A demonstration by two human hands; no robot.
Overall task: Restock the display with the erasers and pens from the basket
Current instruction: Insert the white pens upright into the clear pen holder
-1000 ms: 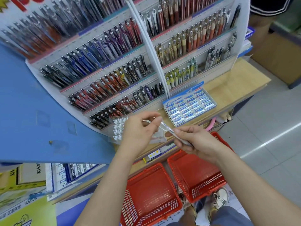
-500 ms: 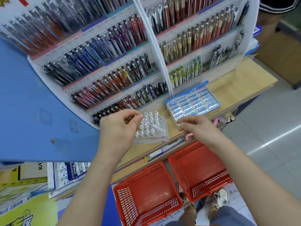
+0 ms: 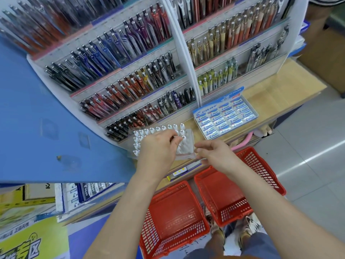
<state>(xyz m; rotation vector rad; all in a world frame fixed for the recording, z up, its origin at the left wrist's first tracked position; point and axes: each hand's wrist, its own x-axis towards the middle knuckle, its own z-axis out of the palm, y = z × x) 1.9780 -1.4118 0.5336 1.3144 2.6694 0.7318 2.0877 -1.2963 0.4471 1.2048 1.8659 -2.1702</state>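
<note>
Pens in tilted rows fill the tiered display rack (image 3: 130, 71) across the top of my head feed, with a white divider splitting it into two bays. At its foot, on the wooden shelf (image 3: 283, 86), a clear tray (image 3: 189, 144) stands packed with white-capped pens (image 3: 158, 128) set upright, caps toward me.

The left hand (image 3: 158, 146) lies over that tray, covering most of its near rows. Its thumb and fingers curl down and pinch the silvery top of one of those pens near the tray's right side. The right hand (image 3: 214, 154) hovers just beside the tray's right corner with its fingers loosely curled and nothing in them. I cannot tell from here whether a fingertip touches the tray's edge.

Right of the tray, apart from it, an open blue-and-white Pilot eraser box (image 3: 207, 110) sits on the same shelf, its erasers (image 3: 225, 118) lined up in neat rows. Something pink (image 3: 244, 141) curves out from under the shelf edge below the box.

Under my forearms, two red mesh baskets sit side by side on the floor: the left basket (image 3: 149, 240) under the left arm, the right basket (image 3: 261, 165) under the right hand. A blue panel (image 3: 37, 109) fills the left of the view.
</note>
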